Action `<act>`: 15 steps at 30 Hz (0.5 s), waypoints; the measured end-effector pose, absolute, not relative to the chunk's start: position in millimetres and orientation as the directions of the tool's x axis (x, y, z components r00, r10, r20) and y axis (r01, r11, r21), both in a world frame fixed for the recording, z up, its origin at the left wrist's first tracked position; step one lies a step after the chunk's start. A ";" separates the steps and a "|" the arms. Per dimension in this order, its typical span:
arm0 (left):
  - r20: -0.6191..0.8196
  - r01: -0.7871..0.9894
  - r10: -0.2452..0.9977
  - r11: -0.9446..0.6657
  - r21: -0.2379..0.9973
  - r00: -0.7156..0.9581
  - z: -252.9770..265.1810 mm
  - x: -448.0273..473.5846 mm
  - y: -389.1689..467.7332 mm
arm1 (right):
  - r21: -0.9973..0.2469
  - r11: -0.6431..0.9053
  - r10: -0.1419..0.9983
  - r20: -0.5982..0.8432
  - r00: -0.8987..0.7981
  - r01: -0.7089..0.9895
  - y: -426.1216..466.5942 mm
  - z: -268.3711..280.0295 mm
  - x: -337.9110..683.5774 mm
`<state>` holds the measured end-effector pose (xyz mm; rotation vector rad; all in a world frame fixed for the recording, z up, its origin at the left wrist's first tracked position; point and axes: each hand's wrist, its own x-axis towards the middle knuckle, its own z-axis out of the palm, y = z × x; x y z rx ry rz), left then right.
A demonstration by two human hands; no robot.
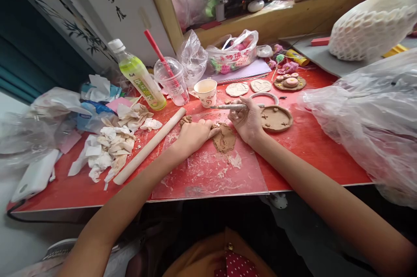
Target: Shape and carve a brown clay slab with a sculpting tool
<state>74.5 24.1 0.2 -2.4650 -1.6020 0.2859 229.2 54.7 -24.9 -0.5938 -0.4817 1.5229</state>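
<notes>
My left hand (194, 135) rests on the clear work sheet (208, 181), fingers curled under and a thumb reaching the edge of a flat, ragged piece of brown clay (224, 138). A small clay lump (185, 119) shows just beyond its fingers; what lies under them is hidden. Between the fingers of my right hand (246, 121) is a slim paintbrush (226, 106), held almost level above the clay, its dark tip pointing left near a paper cup (206, 93). Right of that hand lies a round, rimmed clay dish (276, 118) with small raised bits inside.
A wooden rolling pin (150, 146) lies left of the sheet, beside crumpled tissues (110, 148). Behind stand a green drink bottle (141, 79) and a plastic cup (172, 81) with a red straw. Pale clay discs (237, 89) lie farther back. Plastic wrapping (368, 107) covers the right side.
</notes>
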 end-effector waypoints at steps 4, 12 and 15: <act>-0.062 0.869 0.903 -0.427 -0.250 0.426 5.3 75.0 22.4 | -0.631 -0.032 0.998 -0.063 0.010 -0.775 54.5 -25.8 229.3; -0.048 0.841 0.876 -0.474 -0.262 0.479 4.7 76.1 23.7 | -0.652 -0.023 0.998 -0.064 0.024 -0.758 52.6 -25.4 229.4; -0.055 0.835 0.872 -0.482 -0.264 0.486 4.0 76.4 24.5 | -0.653 -0.019 0.998 -0.059 0.026 -0.757 51.7 -25.0 229.8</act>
